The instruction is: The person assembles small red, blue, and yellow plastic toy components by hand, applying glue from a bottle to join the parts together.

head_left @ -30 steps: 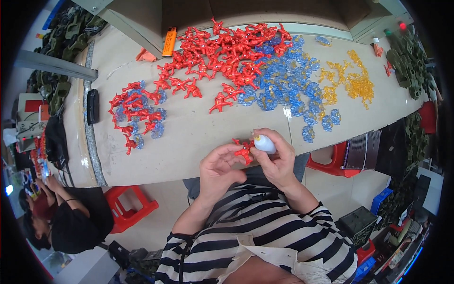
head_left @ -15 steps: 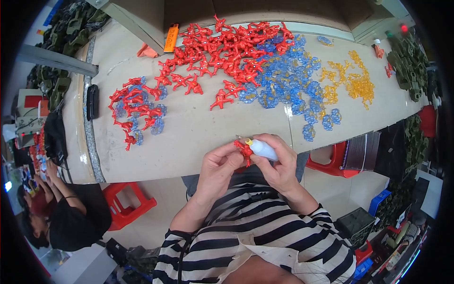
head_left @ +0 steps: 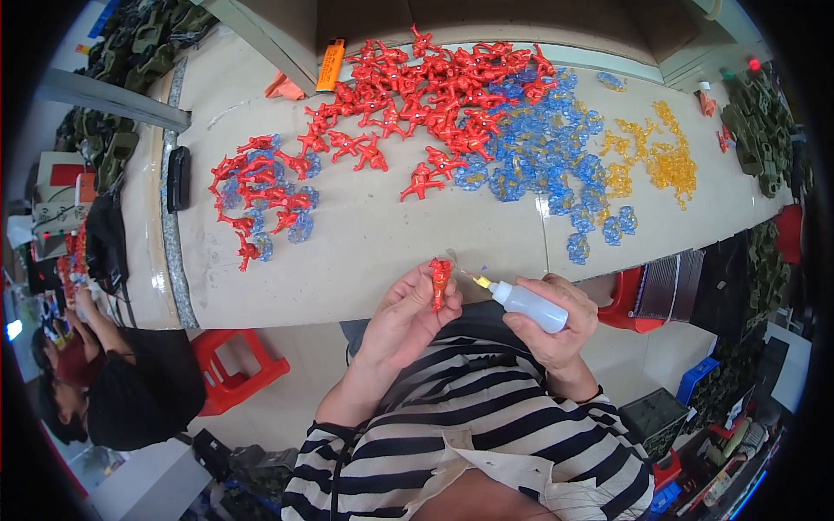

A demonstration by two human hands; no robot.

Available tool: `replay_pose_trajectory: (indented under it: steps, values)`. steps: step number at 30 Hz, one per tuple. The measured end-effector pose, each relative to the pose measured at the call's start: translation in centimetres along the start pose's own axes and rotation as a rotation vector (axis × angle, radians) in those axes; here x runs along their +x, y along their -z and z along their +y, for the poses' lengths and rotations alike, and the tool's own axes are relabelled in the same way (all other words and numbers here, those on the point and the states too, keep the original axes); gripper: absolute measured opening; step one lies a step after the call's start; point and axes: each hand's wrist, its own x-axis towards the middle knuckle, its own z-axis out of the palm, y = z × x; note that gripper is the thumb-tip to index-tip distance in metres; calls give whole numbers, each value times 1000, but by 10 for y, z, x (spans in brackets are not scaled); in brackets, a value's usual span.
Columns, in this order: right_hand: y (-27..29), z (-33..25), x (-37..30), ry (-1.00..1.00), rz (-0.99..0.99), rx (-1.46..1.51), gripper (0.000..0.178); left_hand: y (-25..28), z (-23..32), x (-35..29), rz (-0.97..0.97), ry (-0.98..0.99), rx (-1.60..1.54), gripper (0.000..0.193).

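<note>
Between the fingers of my left hand (head_left: pixel 401 323) stands a small red toy figure (head_left: pixel 440 283), held upright at the table's near edge. My right hand (head_left: pixel 559 323) grips a whitish squeeze bottle (head_left: pixel 532 307) with a yellow cap and a thin nozzle. The bottle lies tilted, its nozzle tip pointing left, close beside the figure; whether they touch I cannot tell. Farther off lies a heap of red figures (head_left: pixel 434 82). Against it spreads a pile of clear blue plastic pieces (head_left: pixel 530 148), with clear yellow pieces (head_left: pixel 673 163) to its right.
At the left lie red figures joined with blue pieces (head_left: pixel 261 195). A black case (head_left: pixel 178 178) rests near the table's left edge; an orange box (head_left: pixel 331 65) leans by the shelf post. Red stools (head_left: pixel 233 369) stand below. Another person (head_left: pixel 130 391) sits at far left.
My right hand has drawn the bottle away to the right and lower, apart from the figure. My left hand has turned the figure upright. The view has shifted slightly.
</note>
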Motion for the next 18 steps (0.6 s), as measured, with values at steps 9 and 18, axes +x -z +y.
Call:
replay_pose_trajectory:
  steps: [9,18]
  values:
    - [-3,0,0,-3,-13,17,37,0,-1,1,16,-16,66,32]
    - [1,-2,1,-44,1,60,35,-3,1,2,44,2,102,35]
